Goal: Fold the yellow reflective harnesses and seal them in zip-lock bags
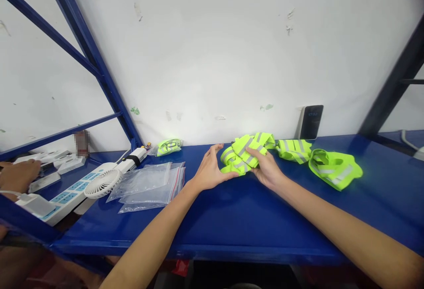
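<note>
A neon yellow-green reflective strap [243,156] with silver stripes lies in a loosely folded bundle on the blue tabletop. My right hand [267,167] grips the bundle's right side, thumb on top and fingers underneath. At its left edge, my left hand [212,167] is open and curved, fingers raised and thumb reaching along the bundle's lower edge. Whether the left thumb presses on it, I cannot tell. More of the same striped material runs rightward as a folded middle length [294,150] and a looped end piece [336,168].
Clear zip bags [149,185] lie to the left, near a small white fan [103,184] and a long power strip [71,196]. Behind them sits a bagged reflective strap [168,147]. A phone [311,122] leans against the wall. Another person's hand [20,174] is at far left, beyond the blue frame [96,68].
</note>
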`<state>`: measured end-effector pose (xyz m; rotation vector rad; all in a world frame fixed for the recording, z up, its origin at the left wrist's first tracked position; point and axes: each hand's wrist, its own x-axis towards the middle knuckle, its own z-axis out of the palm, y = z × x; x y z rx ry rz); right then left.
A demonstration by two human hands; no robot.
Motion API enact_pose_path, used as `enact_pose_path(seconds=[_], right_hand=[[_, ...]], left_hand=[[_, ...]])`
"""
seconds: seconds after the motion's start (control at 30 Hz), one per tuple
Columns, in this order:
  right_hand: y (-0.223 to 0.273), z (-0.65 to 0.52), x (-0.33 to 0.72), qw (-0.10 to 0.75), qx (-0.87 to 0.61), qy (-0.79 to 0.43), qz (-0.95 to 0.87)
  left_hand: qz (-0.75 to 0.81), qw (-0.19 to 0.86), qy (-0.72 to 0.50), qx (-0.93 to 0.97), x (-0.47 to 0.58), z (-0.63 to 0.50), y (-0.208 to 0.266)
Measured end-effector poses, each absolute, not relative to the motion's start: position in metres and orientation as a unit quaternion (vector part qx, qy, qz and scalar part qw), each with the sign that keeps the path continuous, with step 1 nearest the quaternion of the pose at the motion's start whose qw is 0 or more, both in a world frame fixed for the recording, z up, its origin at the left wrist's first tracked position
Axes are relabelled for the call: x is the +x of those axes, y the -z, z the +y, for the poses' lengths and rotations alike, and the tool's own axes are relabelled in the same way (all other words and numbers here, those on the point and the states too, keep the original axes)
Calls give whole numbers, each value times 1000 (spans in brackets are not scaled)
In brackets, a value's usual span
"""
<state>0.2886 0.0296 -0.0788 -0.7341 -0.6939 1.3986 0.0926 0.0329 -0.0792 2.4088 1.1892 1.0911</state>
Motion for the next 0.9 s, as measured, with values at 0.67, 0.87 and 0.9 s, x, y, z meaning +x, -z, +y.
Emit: enact_pose_path(seconds=[0.67,0.87,0.9], right_hand=[[67,16,292,606,-278,-639,-384],[66,16,295,602,-243,-633,-423],[65,16,295,604,-239,-629,-427]], left_hand=[[338,446,-265,785,107,15,79],[322,266,-254,872,108,11,70],[324,189,-258,890,108,10,68]])
